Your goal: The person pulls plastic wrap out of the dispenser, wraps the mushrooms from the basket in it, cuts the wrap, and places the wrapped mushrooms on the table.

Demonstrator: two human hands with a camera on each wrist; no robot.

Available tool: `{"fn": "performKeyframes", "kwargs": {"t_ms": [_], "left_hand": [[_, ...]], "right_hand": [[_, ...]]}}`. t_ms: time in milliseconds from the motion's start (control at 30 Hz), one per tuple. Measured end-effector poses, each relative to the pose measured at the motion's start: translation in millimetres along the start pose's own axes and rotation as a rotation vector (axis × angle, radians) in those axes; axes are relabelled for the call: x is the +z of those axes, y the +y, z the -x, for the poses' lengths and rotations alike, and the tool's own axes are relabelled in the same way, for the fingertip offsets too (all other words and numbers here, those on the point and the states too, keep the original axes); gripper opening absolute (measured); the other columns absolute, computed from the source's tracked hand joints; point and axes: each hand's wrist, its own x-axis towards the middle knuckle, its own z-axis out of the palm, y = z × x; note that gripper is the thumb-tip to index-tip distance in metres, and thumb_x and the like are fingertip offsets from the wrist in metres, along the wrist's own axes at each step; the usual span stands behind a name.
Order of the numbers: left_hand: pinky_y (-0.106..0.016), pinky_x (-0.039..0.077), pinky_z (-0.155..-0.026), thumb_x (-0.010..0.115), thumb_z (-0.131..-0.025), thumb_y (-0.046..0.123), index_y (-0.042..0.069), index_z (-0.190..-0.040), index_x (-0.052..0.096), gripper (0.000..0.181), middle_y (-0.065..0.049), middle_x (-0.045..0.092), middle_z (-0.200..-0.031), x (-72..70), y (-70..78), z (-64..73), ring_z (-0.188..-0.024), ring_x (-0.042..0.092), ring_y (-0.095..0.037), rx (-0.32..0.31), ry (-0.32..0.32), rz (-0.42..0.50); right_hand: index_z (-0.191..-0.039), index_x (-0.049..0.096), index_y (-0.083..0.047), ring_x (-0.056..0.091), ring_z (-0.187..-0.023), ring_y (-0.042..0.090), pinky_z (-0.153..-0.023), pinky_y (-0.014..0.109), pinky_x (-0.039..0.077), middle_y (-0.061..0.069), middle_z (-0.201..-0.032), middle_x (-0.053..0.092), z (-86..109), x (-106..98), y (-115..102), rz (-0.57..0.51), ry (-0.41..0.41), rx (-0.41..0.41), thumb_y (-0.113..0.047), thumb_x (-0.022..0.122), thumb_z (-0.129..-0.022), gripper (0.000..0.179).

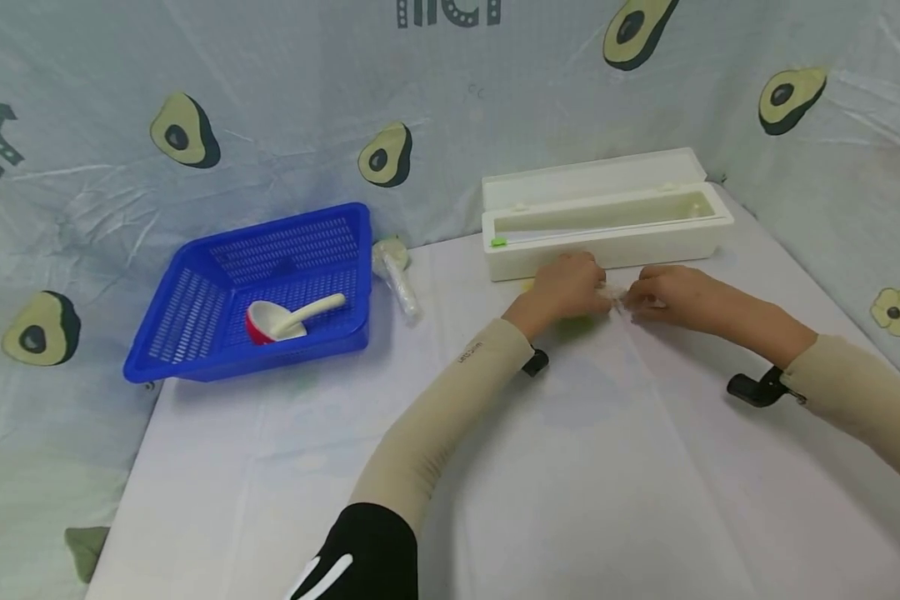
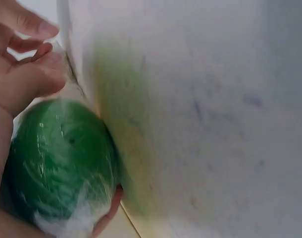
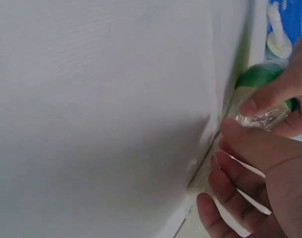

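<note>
Avocado-print sheeting hangs behind the pale counter, and the white box stands open towards its far right corner. Just in front, the left hand curls around a green bundle; to its right, the right hand pinches the clear wrap. Long axis? Hand to hand, roughly along the box's front, wrap end rightward.

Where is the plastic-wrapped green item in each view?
Head: mostly hidden behind the left hand; a bit of clear plastic shows between it and the right hand.
Left wrist: the green item fills the lower left.
Right wrist: upper right, its green part uppermost.
Shared landmark: the white table cover.
</note>
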Motion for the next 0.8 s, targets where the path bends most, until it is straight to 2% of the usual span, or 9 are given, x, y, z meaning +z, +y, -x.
{"fn": "performKeyframes", "kwargs": {"t_ms": [100, 167, 333, 400, 467, 567, 633, 733, 800], "left_hand": [[-0.024, 0.043, -0.092, 0.069, -0.095, 0.039, 0.016, -0.128, 0.061, 0.041, 0.003, 0.056, -0.125, -2.4, -8.8, 2.5, -0.110, 0.053, -0.014, 0.097, -0.005, 0.058], [-0.023, 0.041, -0.100, 0.075, -0.092, 0.040, 0.013, -0.135, 0.054, 0.054, 0.000, 0.052, -0.133, -3.4, -13.9, 6.9, -0.117, 0.051, -0.016, 0.120, 0.009, 0.131], [-0.022, 0.045, -0.092, 0.079, -0.089, 0.043, 0.011, -0.133, 0.049, 0.062, -0.003, 0.050, -0.129, -3.2, -18.5, 24.3, -0.109, 0.050, -0.014, 0.066, 0.079, 0.250], [-0.023, 0.046, -0.086, 0.075, -0.092, 0.044, 0.009, -0.130, 0.051, 0.057, -0.003, 0.054, -0.123, -2.7, -17.0, 29.2, -0.103, 0.052, -0.014, 0.042, 0.113, 0.275], [-0.023, 0.046, -0.088, 0.068, -0.097, 0.044, 0.008, -0.133, 0.054, 0.053, -0.004, 0.058, -0.126, -2.8, -14.7, 31.6, -0.105, 0.055, -0.014, 0.022, 0.135, 0.291], [-0.025, 0.046, -0.099, 0.053, -0.105, 0.046, 0.015, -0.144, 0.052, 0.050, -0.004, 0.061, -0.134, -3.0, -12.2, 31.0, -0.118, 0.057, -0.015, 0.005, 0.123, 0.284], [-0.026, 0.043, -0.104, 0.044, -0.109, 0.044, 0.021, -0.149, 0.050, 0.047, 0.000, 0.063, -0.134, -4.2, -10.6, 29.7, -0.124, 0.055, -0.015, 0.003, 0.094, 0.272], [-0.026, 0.046, -0.095, 0.035, -0.112, 0.041, 0.026, -0.140, 0.058, 0.040, 0.005, 0.067, -0.116, -5.9, -6.9, 26.8, -0.114, 0.056, -0.014, -0.004, 0.049, 0.216], [-0.029, 0.047, -0.091, 0.030, -0.112, 0.041, 0.026, -0.135, 0.062, 0.042, 0.002, 0.063, -0.114, -7.4, -3.4, 26.4, -0.113, 0.053, -0.016, -0.019, 0.040, 0.123]], "right_hand": [[-0.103, 0.066, -0.005, 0.063, -0.078, 0.020, -0.069, 0.040, 0.054, 0.005, -0.088, 0.065, -6.1, -2.6, -4.6, -0.021, -0.034, 0.142, -0.020, 0.083, -0.086, 0.028], [-0.104, 0.062, -0.007, 0.059, -0.071, 0.020, -0.063, 0.039, 0.051, 0.006, -0.081, 0.063, -9.7, -2.2, -7.8, 0.001, -0.025, 0.174, -0.021, 0.078, -0.091, 0.025], [-0.101, 0.058, -0.006, 0.051, -0.059, 0.019, -0.053, 0.035, 0.044, 0.008, -0.070, 0.060, -11.4, -6.3, -11.6, 0.033, 0.003, 0.198, -0.008, 0.063, -0.100, 0.006], [-0.100, 0.058, -0.006, 0.055, -0.063, 0.020, -0.056, 0.035, 0.045, 0.010, -0.076, 0.065, -9.5, -11.7, -12.5, -0.006, 0.032, 0.213, -0.007, 0.062, -0.101, 0.005], [-0.101, 0.059, -0.006, 0.056, -0.066, 0.019, -0.057, 0.035, 0.045, 0.010, -0.081, 0.067, -6.3, -16.9, -14.4, -0.056, 0.081, 0.213, -0.009, 0.062, -0.102, 0.004], [-0.099, 0.063, -0.008, 0.060, -0.072, 0.017, -0.061, 0.035, 0.048, 0.008, -0.090, 0.071, -2.6, -20.0, -16.8, -0.102, 0.142, 0.165, -0.011, 0.064, -0.101, 0.004], [-0.098, 0.066, -0.010, 0.060, -0.072, 0.014, -0.062, 0.034, 0.049, 0.003, -0.087, 0.070, 0.3, -17.4, -16.3, -0.093, 0.169, 0.095, -0.009, 0.068, -0.098, 0.002], [-0.094, 0.069, -0.012, 0.064, -0.074, 0.013, -0.064, 0.035, 0.053, -0.003, -0.085, 0.069, 2.4, -9.1, -12.7, -0.061, 0.182, -0.025, -0.002, 0.074, -0.090, 0.013], [-0.093, 0.070, -0.014, 0.064, -0.074, 0.013, -0.064, 0.035, 0.054, -0.005, -0.085, 0.068, 2.2, -3.9, -10.8, -0.041, 0.193, -0.086, 0.002, 0.077, -0.085, 0.019]]}}
